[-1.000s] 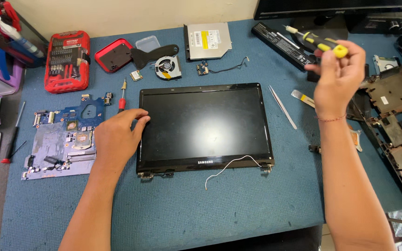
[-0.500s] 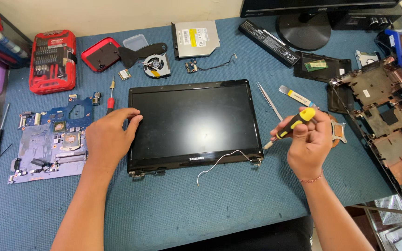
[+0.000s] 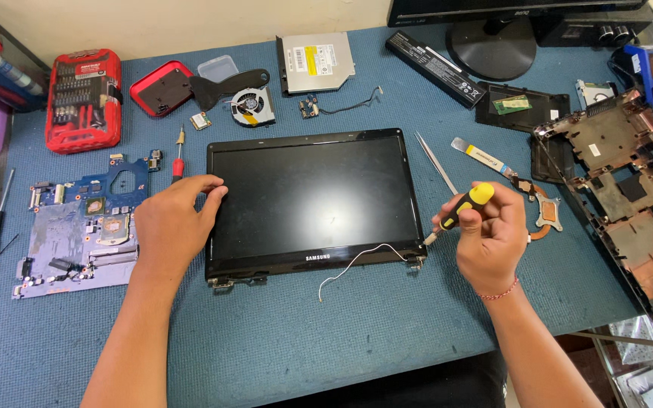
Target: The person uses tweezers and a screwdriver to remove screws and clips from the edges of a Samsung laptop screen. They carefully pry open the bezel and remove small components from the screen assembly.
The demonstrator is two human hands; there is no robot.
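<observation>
A black laptop screen panel [image 3: 311,200] lies flat in the middle of the blue mat, with a thin white wire [image 3: 357,261] trailing from its lower edge. My left hand [image 3: 175,223] rests on the panel's left edge, fingers curled over the bezel. My right hand [image 3: 489,234] grips a yellow-and-black screwdriver [image 3: 462,208], its tip pointing down-left at the panel's lower right hinge corner [image 3: 417,261].
A blue motherboard [image 3: 85,230] lies left of the panel, with a small red screwdriver [image 3: 178,159] and a red bit case [image 3: 83,98]. Behind are a fan [image 3: 252,106], an optical drive [image 3: 316,62] and a battery [image 3: 434,68]. The laptop base shell [image 3: 629,204] sits at right, tweezers [image 3: 436,162] nearby.
My right hand brought the screwdriver down from the far right to the panel's lower right corner. My left hand has stayed on the panel's left edge.
</observation>
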